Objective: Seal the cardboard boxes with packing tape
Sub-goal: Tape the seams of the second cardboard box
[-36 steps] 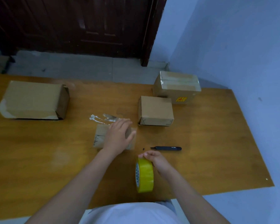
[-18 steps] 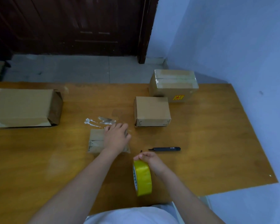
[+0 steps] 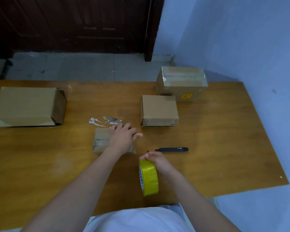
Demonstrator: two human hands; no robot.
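A small flat cardboard box [image 3: 101, 139] lies in the middle of the wooden table [image 3: 224, 148]. My left hand [image 3: 123, 138] rests flat on top of it, fingers spread, covering its right half. My right hand [image 3: 155, 160] grips the top of a yellow roll of packing tape [image 3: 149, 178] that stands on edge near the table's front edge. A medium closed box [image 3: 159, 110] sits just behind and to the right. Behind that stands a larger taped box [image 3: 182, 82] with a yellow sticker. A long box [image 3: 27, 106] lies at the far left, its right end open.
A dark utility knife [image 3: 173, 149] lies on the table right of my hands. A crumpled scrap of clear tape [image 3: 105, 121] sits behind the small box. A blue wall runs along the right; a dark door and grey floor lie beyond the table.
My left hand has slid slightly toward me and flattened on the small box. The right hand keeps hold of the tape roll. The camera view has tilted a little.
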